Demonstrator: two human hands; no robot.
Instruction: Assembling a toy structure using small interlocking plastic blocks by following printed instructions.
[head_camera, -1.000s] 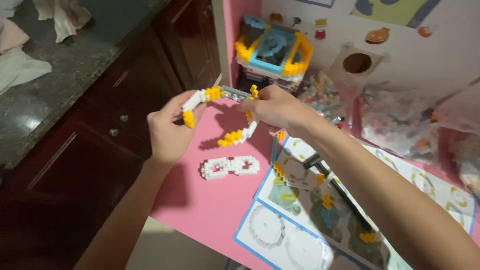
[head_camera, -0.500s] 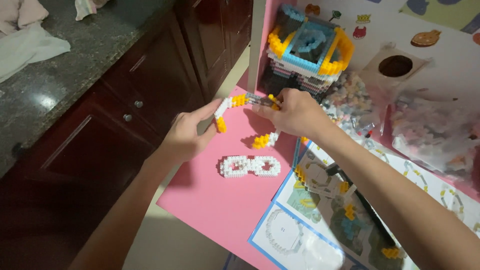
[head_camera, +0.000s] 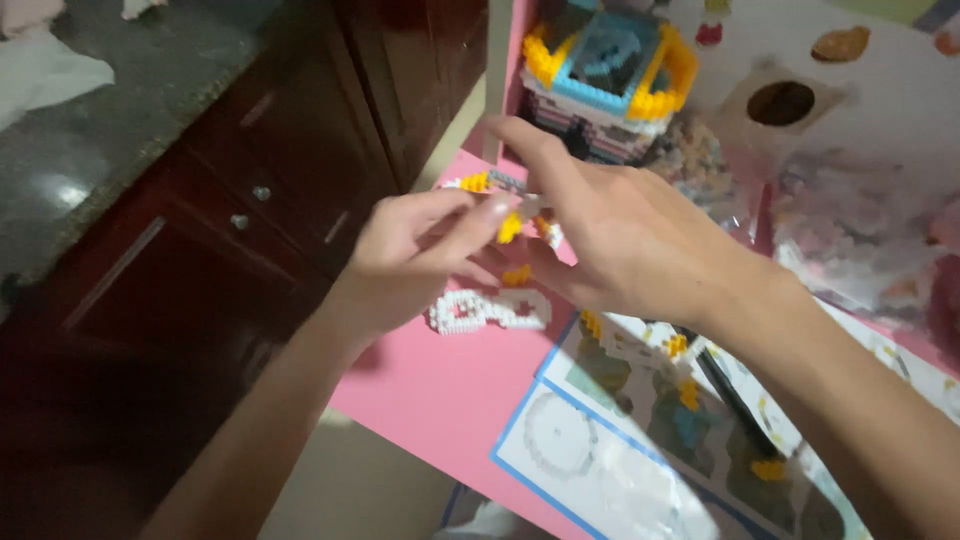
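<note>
Left hand (head_camera: 415, 260) and right hand (head_camera: 620, 235) together pinch a curved white-and-yellow brick strip (head_camera: 505, 205) above the pink table (head_camera: 440, 390); white brick loop (head_camera: 488, 310) lies below.

Catalogue of my own body as seen from the head camera:

1. Left hand (head_camera: 405, 255): bare, no glove, no ring that I can make out. Fingers slender; one fingernail shows, short and unpainted, though blur softens it.
2. Left forearm: bare from wrist to the bottom edge of the view; no sleeve, watch or band on it.
3. Right hand (head_camera: 625, 235): bare, no glove; knuckles and tendons show on the back. No ring visible on the fingers I see.
4. Right forearm: bare to the frame's lower right corner; no sleeve, strap or bracelet at the wrist.

No clothing enters my view.
</note>
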